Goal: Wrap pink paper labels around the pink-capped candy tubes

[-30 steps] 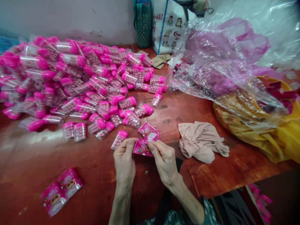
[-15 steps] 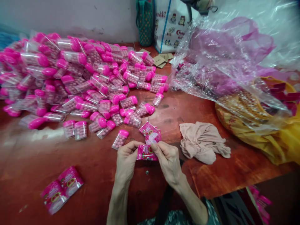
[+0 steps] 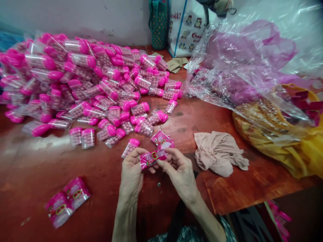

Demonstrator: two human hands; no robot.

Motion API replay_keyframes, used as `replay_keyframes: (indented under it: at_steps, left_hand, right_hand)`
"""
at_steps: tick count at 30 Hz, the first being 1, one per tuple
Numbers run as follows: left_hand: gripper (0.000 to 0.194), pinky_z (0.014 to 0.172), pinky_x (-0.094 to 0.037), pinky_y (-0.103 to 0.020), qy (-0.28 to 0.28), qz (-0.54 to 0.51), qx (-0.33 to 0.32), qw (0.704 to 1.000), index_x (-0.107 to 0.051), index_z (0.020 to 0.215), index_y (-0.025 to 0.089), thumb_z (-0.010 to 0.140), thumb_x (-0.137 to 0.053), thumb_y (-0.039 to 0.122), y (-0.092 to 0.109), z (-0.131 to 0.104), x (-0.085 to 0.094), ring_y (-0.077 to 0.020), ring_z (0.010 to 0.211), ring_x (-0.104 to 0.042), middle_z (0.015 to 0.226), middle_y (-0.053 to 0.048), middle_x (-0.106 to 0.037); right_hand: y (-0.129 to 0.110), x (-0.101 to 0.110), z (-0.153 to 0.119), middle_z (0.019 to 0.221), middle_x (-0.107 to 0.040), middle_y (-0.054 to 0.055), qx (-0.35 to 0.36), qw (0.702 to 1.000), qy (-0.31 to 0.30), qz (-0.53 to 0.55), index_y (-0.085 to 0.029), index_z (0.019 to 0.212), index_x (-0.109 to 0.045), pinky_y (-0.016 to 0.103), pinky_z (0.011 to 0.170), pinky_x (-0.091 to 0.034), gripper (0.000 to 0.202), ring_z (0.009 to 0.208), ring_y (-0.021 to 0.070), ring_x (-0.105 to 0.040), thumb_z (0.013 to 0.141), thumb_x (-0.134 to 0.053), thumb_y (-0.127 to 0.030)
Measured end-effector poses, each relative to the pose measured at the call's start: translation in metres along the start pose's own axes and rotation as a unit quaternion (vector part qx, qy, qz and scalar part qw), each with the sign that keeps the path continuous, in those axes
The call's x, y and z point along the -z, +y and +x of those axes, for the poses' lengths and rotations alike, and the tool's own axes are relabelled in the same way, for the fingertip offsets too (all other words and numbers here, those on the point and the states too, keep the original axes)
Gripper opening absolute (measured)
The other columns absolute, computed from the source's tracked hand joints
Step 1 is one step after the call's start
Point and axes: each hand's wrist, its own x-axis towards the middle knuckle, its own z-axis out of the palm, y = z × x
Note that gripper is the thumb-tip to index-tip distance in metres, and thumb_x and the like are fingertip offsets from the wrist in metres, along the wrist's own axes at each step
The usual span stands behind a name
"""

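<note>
Left hand (image 3: pixel 132 169) and right hand (image 3: pixel 180 169) pinching pink label (image 3: pixel 152 157) between them, capped tube pile (image 3: pixel 83 80) at 10 o'clock, beige cloth (image 3: pixel 219 153) at 3 o'clock, red worktop (image 3: pixel 32 174)

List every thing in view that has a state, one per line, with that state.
Left hand: gripping one end of the pink wrapper.
Right hand: gripping the other end.
Pink wrapper: lifted off the table, held between both hands.
Tubes: capped, filled, heaped.
Cloth: crumpled.
Plastic bag: open, crinkled.
Two packets: lying flat on the table.
</note>
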Motion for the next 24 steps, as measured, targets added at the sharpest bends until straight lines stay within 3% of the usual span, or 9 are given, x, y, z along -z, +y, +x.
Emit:
replay_keyframes:
  at_steps: [2,4,8,13,18,21,24]
  left_hand:
    - [0.017,0.034,-0.046,-0.02,0.001,-0.005,-0.004,1.0,-0.056,0.069,0.013,0.057,-0.067,0.007,-0.0003,-0.0007,0.0,-0.0126,0.038,-0.056,0.048,0.002,-0.059]
    - [0.017,0.034,-0.047,-0.02,0.001,-0.009,-0.004,1.0,-0.057,0.069,0.014,0.057,-0.066,0.007,-0.0009,-0.0008,0.0005,-0.0122,0.038,-0.056,0.05,0.003,-0.059]
    - [0.017,0.033,-0.047,-0.019,0.017,-0.022,-0.008,1.0,-0.059,0.066,0.013,0.054,-0.068,0.006,-0.0019,0.0008,0.0008,-0.0099,0.039,-0.055,0.056,0.005,-0.058]
    - [0.017,0.032,-0.047,-0.021,0.017,-0.03,0.002,0.999,-0.059,0.066,0.013,0.054,-0.069,0.008,-0.0037,0.0005,-0.0007,-0.0109,0.037,-0.055,0.056,0.004,-0.059]
    - [0.015,0.034,-0.045,-0.017,0.003,-0.047,0.001,0.999,-0.057,0.063,0.013,0.055,-0.068,0.006,-0.0053,-0.0026,-0.0051,-0.0078,0.037,-0.053,0.055,0.004,-0.059]
    - [0.01,0.032,-0.043,-0.016,-0.023,-0.052,0.016,0.998,-0.056,0.063,0.014,0.06,-0.066,0.01,-0.0072,-0.0039,-0.0071,-0.0075,0.035,-0.051,0.051,0.004,-0.058]
    - [0.008,0.033,-0.044,-0.018,-0.058,-0.043,0.042,0.997,-0.056,0.066,0.015,0.064,-0.064,0.013,-0.0089,-0.0049,-0.008,-0.009,0.034,-0.051,0.046,0.004,-0.057]
  right_hand:
    - [-0.0011,0.0016,-0.0013,0.074,-0.058,-0.002,0.045,0.997,0.046,-0.043,-0.02,0.104,-0.054,0.021,0.055,-0.046,0.034,0.059,0.0101,-0.055,0.072,-0.065,-0.021]
    - [-0.0025,0.0035,-0.0015,0.079,-0.057,-0.001,0.094,0.989,0.067,-0.088,-0.02,0.098,-0.057,0.021,0.058,-0.045,0.03,0.063,0.0103,-0.054,0.07,-0.068,-0.018]
    - [-0.0044,0.0055,0.0,0.083,-0.056,0.0,0.151,0.981,0.036,-0.115,-0.019,0.076,-0.06,0.022,0.063,-0.045,0.01,0.073,0.0122,-0.055,0.07,-0.068,-0.018]
    - [-0.0053,0.0073,0.0002,0.093,-0.053,0.002,0.16,0.978,0.073,-0.108,-0.02,0.092,-0.061,0.026,0.07,-0.047,0.023,0.082,0.0142,-0.055,0.07,-0.069,-0.018]
    - [-0.0052,0.0089,0.0018,0.092,-0.053,0.001,0.169,0.98,0.013,-0.108,-0.02,0.077,-0.066,0.026,0.073,-0.046,0.011,0.085,0.0152,-0.055,0.067,-0.071,-0.021]
    - [-0.0052,0.008,0.0016,0.092,-0.054,0.002,0.16,0.982,-0.028,-0.101,-0.02,0.071,-0.068,0.026,0.073,-0.045,0.001,0.085,0.0153,-0.055,0.072,-0.067,-0.021]
    - [-0.0059,0.0058,-0.0006,0.091,-0.053,0.003,0.151,0.986,-0.013,-0.075,-0.019,0.069,-0.067,0.027,0.073,-0.045,0.012,0.084,0.0152,-0.056,0.079,-0.059,-0.021]
